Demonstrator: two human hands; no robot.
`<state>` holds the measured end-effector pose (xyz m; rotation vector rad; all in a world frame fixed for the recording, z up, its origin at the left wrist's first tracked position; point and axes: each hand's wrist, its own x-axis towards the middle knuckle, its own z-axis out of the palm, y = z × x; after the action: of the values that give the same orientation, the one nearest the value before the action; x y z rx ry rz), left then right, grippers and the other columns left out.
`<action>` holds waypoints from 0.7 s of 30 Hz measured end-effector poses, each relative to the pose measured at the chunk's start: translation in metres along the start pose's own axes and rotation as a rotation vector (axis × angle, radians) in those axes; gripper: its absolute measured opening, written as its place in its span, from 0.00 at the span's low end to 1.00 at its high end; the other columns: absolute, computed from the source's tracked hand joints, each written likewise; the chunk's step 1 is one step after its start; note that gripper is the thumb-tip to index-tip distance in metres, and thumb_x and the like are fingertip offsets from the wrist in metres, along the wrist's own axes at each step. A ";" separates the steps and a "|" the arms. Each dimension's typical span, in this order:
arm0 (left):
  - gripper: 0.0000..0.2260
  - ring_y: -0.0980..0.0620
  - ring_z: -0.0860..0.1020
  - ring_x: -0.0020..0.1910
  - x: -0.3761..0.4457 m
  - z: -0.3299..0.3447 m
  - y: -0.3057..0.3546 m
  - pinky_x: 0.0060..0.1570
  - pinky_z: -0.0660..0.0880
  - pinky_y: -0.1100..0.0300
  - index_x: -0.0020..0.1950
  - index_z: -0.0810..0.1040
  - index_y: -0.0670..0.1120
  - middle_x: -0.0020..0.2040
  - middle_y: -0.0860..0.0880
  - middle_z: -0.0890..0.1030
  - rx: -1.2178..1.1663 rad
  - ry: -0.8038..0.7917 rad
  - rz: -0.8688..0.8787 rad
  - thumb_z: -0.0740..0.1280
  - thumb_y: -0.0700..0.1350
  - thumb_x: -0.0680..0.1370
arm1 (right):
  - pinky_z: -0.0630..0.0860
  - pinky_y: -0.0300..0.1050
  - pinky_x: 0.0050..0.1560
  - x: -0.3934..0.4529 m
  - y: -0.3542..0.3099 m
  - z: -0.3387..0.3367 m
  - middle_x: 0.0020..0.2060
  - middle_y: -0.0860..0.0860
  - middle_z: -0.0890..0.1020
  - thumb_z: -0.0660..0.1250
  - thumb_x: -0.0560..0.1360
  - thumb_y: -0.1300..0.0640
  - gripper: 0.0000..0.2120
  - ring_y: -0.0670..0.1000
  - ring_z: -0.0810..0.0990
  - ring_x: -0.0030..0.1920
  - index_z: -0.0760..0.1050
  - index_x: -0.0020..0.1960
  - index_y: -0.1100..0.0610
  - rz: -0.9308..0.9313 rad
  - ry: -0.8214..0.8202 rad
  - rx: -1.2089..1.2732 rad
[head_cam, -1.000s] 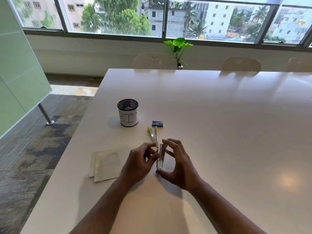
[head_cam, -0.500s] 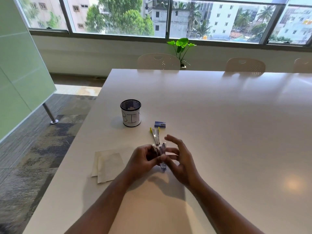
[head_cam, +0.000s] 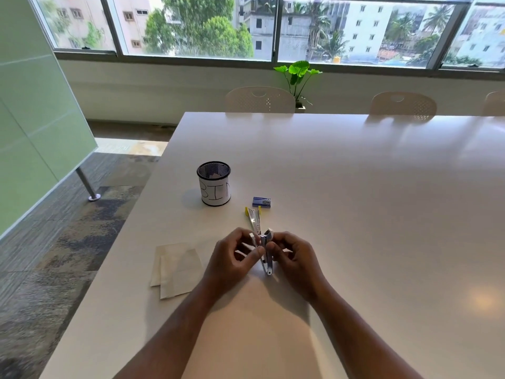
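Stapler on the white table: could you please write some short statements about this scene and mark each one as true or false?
1. The left hand and the right hand both hold the stapler. True.
2. The mesh cup carries the letters BIN. True.
3. The blue box lies inside the mesh cup. False: it lies on the table, right of the cup.
4. The papers lie right of the right hand. False: they lie left of the left hand.
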<state>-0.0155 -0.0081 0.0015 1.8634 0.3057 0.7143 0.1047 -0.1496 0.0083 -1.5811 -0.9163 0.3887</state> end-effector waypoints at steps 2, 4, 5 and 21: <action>0.06 0.50 0.85 0.37 0.000 0.000 0.001 0.35 0.82 0.56 0.51 0.81 0.47 0.44 0.49 0.85 -0.024 0.069 0.031 0.74 0.44 0.77 | 0.79 0.37 0.44 -0.001 0.000 0.001 0.45 0.48 0.86 0.73 0.79 0.58 0.05 0.45 0.84 0.45 0.84 0.54 0.51 -0.030 -0.021 -0.038; 0.03 0.50 0.84 0.35 -0.001 0.000 0.001 0.34 0.83 0.51 0.51 0.83 0.46 0.44 0.49 0.86 -0.024 0.110 0.044 0.74 0.40 0.78 | 0.79 0.37 0.42 -0.001 0.000 0.003 0.44 0.47 0.85 0.74 0.78 0.59 0.05 0.45 0.84 0.44 0.84 0.53 0.51 -0.072 -0.048 -0.086; 0.03 0.50 0.84 0.35 -0.002 0.000 0.001 0.34 0.84 0.50 0.50 0.84 0.46 0.43 0.50 0.86 -0.029 0.120 0.037 0.74 0.39 0.78 | 0.78 0.36 0.41 -0.001 0.001 0.003 0.44 0.46 0.85 0.75 0.78 0.59 0.05 0.45 0.84 0.43 0.84 0.52 0.51 -0.087 -0.053 -0.101; 0.04 0.44 0.87 0.38 -0.006 -0.011 -0.004 0.41 0.85 0.54 0.47 0.88 0.50 0.40 0.44 0.88 -0.149 0.047 -0.084 0.78 0.41 0.75 | 0.78 0.39 0.42 -0.001 0.005 0.005 0.45 0.43 0.82 0.72 0.78 0.52 0.04 0.47 0.82 0.43 0.82 0.54 0.47 -0.181 -0.055 -0.196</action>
<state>-0.0260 -0.0013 -0.0015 1.6849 0.3490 0.7053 0.1024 -0.1469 0.0018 -1.6542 -1.1591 0.2206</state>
